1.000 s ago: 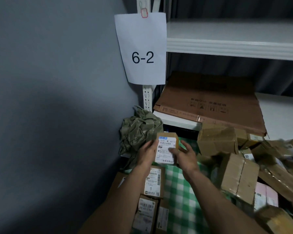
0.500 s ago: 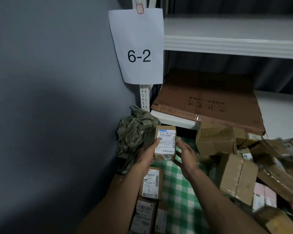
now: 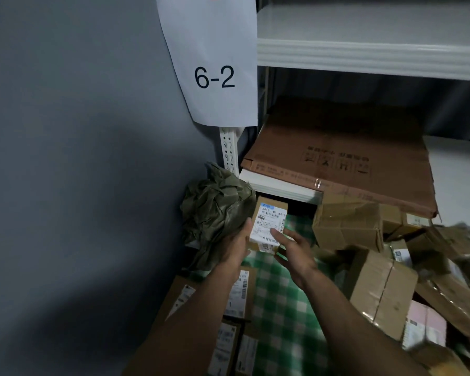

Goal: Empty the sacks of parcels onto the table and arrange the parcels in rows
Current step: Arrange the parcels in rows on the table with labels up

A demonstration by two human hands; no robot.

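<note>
Head view: we are looking down at a table [image 3: 280, 308] covered in a green checked cloth, pushed against a grey wall [image 3: 79, 185] on our left, with white shelving [image 3: 364, 50] rising behind it. A paper sign [image 3: 215, 66] reading 6-2 is hanging from the shelf post. One large flattened carton [image 3: 342, 156] is lying on the lower shelf. One crumpled olive sack [image 3: 217, 210], looking emptied, is sitting in the far left corner of the table.

On our right, a loose heap of brown parcels [image 3: 377, 256] is waiting unsorted; we are counting at least six there, though the heap is running blurred past the frame edge, so we cannot tell the total. Along the left edge, a row of labelled parcels [image 3: 238, 294] is forming, at least four showing, partly hidden under our left forearm.

We are judging the task as partway done: a sack emptied, one row begun, most parcels still to be lined up.

Our left hand [image 3: 236, 246] is gripping one small parcel [image 3: 269, 225] by its left side, holding it label up just beside the sack at the far end of the row. Our right hand [image 3: 293, 253] has its fingers spread apart, one fingertip touching the label's lower edge.
</note>
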